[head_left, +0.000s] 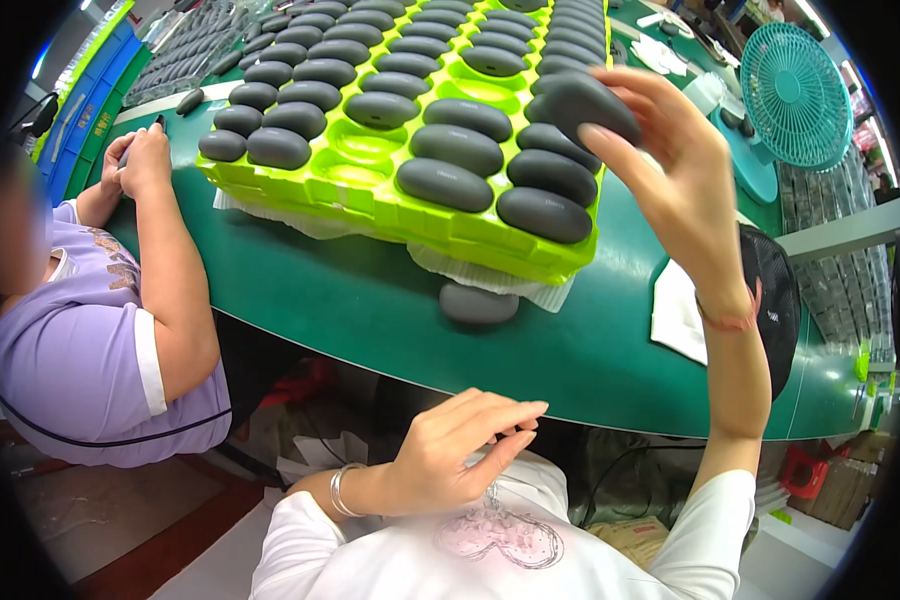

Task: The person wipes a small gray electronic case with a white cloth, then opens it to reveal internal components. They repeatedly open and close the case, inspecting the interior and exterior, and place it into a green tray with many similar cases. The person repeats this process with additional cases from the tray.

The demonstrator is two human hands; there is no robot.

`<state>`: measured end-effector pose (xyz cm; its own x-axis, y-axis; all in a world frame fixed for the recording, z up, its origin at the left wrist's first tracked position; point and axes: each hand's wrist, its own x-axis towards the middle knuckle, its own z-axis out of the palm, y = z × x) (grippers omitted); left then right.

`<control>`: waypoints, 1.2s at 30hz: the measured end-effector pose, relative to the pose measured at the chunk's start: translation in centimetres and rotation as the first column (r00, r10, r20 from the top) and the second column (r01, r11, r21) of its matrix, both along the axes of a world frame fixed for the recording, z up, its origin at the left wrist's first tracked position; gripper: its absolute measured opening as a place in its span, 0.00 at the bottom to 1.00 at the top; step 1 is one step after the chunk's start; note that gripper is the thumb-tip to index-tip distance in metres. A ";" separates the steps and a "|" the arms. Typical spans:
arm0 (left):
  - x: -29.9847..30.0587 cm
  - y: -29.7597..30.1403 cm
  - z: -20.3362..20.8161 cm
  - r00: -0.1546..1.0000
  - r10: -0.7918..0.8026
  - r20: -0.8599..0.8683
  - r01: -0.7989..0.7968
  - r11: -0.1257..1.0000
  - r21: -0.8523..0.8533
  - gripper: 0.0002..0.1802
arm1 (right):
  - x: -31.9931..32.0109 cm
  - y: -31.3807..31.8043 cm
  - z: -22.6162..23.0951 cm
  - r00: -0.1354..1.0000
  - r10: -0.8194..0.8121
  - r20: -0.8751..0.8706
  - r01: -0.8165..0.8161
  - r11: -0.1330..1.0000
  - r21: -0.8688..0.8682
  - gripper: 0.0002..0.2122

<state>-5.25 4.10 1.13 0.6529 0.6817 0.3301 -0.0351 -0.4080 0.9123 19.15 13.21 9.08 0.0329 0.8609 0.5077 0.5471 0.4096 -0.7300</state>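
Raised over the right side of a lime-green tray (410,235), my right hand (685,170) grips a dark grey oval case (598,108) between thumb and fingers. Rows of similar smooth cases fill much of the tray, and several of its pockets (355,150) hold nothing. Close to my chest, my left hand (460,445) hovers with fingers stretched forward and the thumb slightly apart; nothing shows between them. A single grey case (478,304) lies on the green table just in front of the tray's near edge.
A co-worker (110,330) in a purple shirt sits at left, hands near a small item. On the right stand a teal fan (795,95) and a black mesh item (765,310) beside a white cloth (678,315). Blue and green crates (95,110) rise at far left.
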 end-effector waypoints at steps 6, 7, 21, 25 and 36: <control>-0.7 -0.6 0.0 0.993 -0.119 -0.002 0.118 0.989 -0.086 0.16 | -2.9 8.0 -1.0 0.951 -0.008 0.308 0.005 1.000 0.011 0.14; -0.8 -0.7 0.0 0.991 -0.136 -0.005 0.134 0.984 -0.117 0.16 | -3.1 8.2 -1.0 0.932 0.003 0.362 0.005 1.000 -0.021 0.13; -1.3 -0.8 -1.6 0.989 -0.125 -0.080 0.107 0.972 -0.209 0.13 | -1.0 9.9 -0.1 0.927 0.069 0.370 -0.038 0.995 -0.091 0.12; -1.4 -0.9 -1.9 0.977 -0.180 -0.112 0.151 0.962 -0.226 0.12 | 0.1 11.9 0.9 0.755 0.019 0.656 0.080 0.989 -0.121 0.10; -0.7 -1.1 -1.2 0.985 -0.134 -0.113 0.102 0.961 -0.257 0.12 | -0.9 14.5 -1.9 0.595 -0.030 0.803 0.072 0.997 -0.016 0.14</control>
<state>-5.98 2.98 -0.10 0.7591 0.6474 0.0677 0.0542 -0.1666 0.9845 18.28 27.68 7.20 -0.3251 0.8916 0.3152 0.9393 0.3430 -0.0015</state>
